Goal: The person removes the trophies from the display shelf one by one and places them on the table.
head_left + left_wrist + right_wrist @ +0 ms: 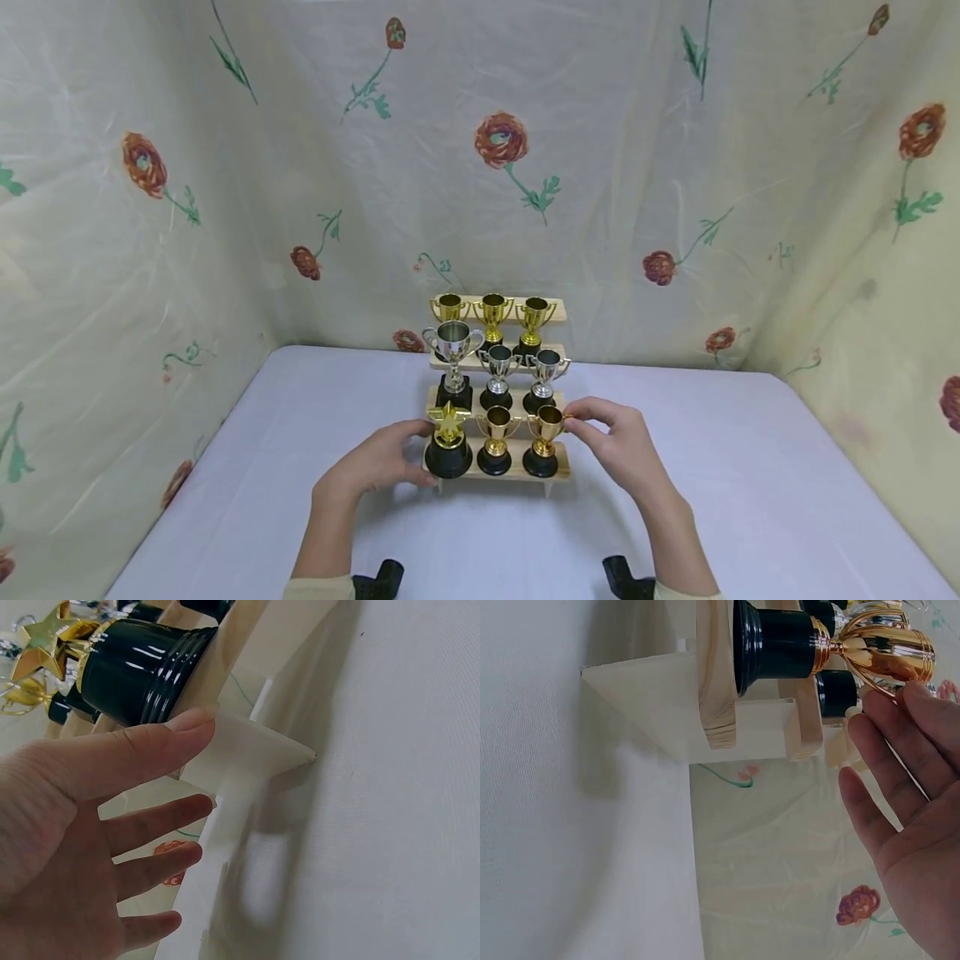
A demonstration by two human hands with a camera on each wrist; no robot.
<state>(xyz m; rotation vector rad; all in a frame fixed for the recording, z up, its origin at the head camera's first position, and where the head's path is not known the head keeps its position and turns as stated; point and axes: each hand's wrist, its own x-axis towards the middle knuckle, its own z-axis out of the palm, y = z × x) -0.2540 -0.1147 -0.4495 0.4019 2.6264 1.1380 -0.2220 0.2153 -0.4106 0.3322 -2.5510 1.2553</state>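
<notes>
A tiered wooden stand (510,475) bears rows of small trophies on black bases. At the right end of its lowest shelf, my right hand (617,437) pinches the handle of a copper-gold trophy cup (548,423) between thumb and forefinger; its base sits on the shelf. In the right wrist view this cup (889,654) lies sideways and the other fingers spread loosely. My left hand (384,460) is at the stand's left side, thumb (191,724) at the lowest shelf's edge, below a gold star trophy (448,450). Its other fingers are extended, apart from the trophies.
Another copper-gold cup (497,425) stands mid-row on the lowest shelf. Silver cups (498,364) fill the tier above, the left one larger, and gold cups (492,312) stand higher. A white-covered table (300,433) lies beneath; a flowered curtain (585,208) hangs behind.
</notes>
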